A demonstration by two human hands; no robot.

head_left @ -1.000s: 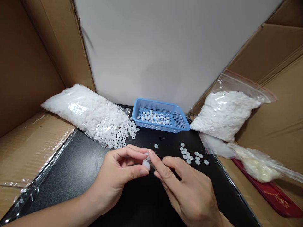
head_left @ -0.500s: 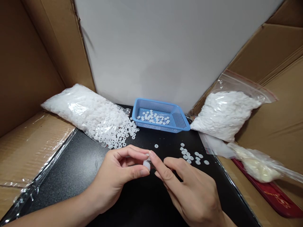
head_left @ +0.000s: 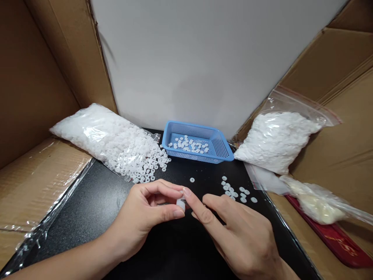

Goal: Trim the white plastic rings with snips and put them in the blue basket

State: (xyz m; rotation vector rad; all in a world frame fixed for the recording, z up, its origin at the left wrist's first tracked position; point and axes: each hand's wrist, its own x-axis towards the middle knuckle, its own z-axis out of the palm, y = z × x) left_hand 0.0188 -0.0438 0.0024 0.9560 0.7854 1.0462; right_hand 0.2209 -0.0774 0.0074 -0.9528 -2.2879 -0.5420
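Note:
My left hand pinches a small white plastic ring between thumb and index finger. Opposite it, my right hand has its index fingertip pressed at the ring's upper edge, while its other fingers curl beneath. A thin dark sliver shows beside the ring, but what the right hand grips is mostly hidden. Just beyond the hands lies one loose white ring. To the right, several more white rings are scattered on the black tabletop.
Ahead stands a blue mesh basket with several white pieces inside. An open clear bag spills white rings at the left. A zip bag of white material leans right, near a smaller bag on a red packet. Cardboard walls flank the table.
My right hand has shifted slightly down and to the right, its index fingertip still at the ring. The left hand keeps its pinch almost unmoved.

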